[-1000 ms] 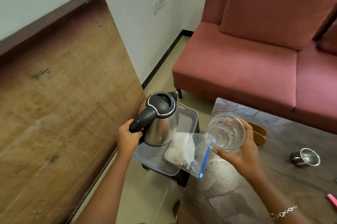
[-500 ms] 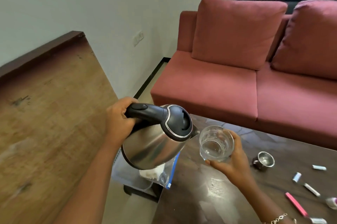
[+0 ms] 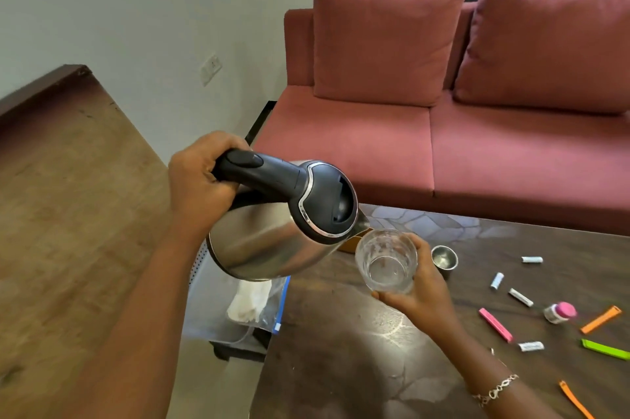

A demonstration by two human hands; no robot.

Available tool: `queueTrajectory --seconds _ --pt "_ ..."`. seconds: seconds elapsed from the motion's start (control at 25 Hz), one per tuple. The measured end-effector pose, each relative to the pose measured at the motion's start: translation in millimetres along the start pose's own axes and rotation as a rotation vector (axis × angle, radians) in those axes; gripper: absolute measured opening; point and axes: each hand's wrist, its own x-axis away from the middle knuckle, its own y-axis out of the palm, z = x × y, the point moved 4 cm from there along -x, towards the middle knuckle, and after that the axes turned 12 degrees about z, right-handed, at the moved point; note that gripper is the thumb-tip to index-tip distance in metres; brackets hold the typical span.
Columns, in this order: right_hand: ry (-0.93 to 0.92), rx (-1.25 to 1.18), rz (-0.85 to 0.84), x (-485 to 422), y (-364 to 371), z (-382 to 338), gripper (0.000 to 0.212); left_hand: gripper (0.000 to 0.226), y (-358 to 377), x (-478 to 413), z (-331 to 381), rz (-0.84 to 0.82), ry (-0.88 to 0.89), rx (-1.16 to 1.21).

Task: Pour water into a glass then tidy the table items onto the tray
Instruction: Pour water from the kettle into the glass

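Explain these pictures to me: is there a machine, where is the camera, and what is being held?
No machine here: these are a person's two bare hands, filmed by one camera worn on the head, looking forward and down. The left hand grips the handle of a steel kettle, tilted with its spout at a glass that the right hand holds over the dark table. On the table lie a small steel cup, a pink-capped bottle, and scattered small tubes and coloured sticks. Left of it sits a clear tray with a plastic bag on it. A red sofa stands behind.
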Motion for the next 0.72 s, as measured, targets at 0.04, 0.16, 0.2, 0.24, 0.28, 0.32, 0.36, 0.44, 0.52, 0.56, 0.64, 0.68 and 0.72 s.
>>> queueTrajectory --seconds 0.04,0.16,0.2,0.24,0.28,0.32,0.36,0.44,0.52,0.56,0.64,0.68,0.72 --pt "0.0 0.015 0.005 0.9 -2.6 0.4 0.093 0.038 4.5 -1.0 5.9 -0.015 0.034 0.003" --pt "0.0 0.049 0.018 3.1 -8.0 2.6 0.092 0.032 16.4 -1.7 22.8 -0.05 0.12 0.008" --pt "0.002 0.057 0.021 3.7 -9.2 3.6 0.092 0.029 18.9 -1.7 27.4 -0.055 0.142 -0.002" --pt "0.004 0.064 0.022 4.6 -11.1 4.9 0.092 0.026 21.2 -1.3 32.4 -0.056 0.159 -0.014" --pt "0.002 0.071 0.02 5.5 -12.9 5.9 0.093 0.025 22.9 -1.1 37.5 -0.056 0.173 -0.025" --pt "0.002 0.079 0.017 6.6 -14.4 6.4 0.093 0.025 23.9 -1.0 43.1 -0.059 0.188 -0.032" --pt "0.004 0.086 0.014 7.8 -15.8 6.7 0.093 0.025 24.7 -1.5 48.6 -0.067 0.204 -0.036" --pt "0.014 0.092 0.009 10.9 -18.7 8.0 0.094 0.023 26.2 -3.5 58.8 -0.099 0.24 -0.048" --pt "0.018 0.094 0.002 13.5 -20.7 8.8 0.094 0.022 27.9 -6.2 67.1 -0.133 0.267 -0.079" --pt "0.016 0.094 -0.003 14.7 -21.9 9.2 0.093 0.021 29.0 -6.9 71.6 -0.148 0.283 -0.096" --pt "0.013 0.095 -0.015 17.0 -23.5 10.5 0.093 0.018 31.3 -7.2 80.9 -0.176 0.323 -0.119" --pt "0.012 0.096 -0.019 18.2 -24.0 11.0 0.093 0.017 32.4 -7.3 84.9 -0.19 0.343 -0.127" --pt "0.012 0.097 -0.023 19.2 -24.5 11.6 0.093 0.017 33.6 -7.8 88.1 -0.205 0.361 -0.136"
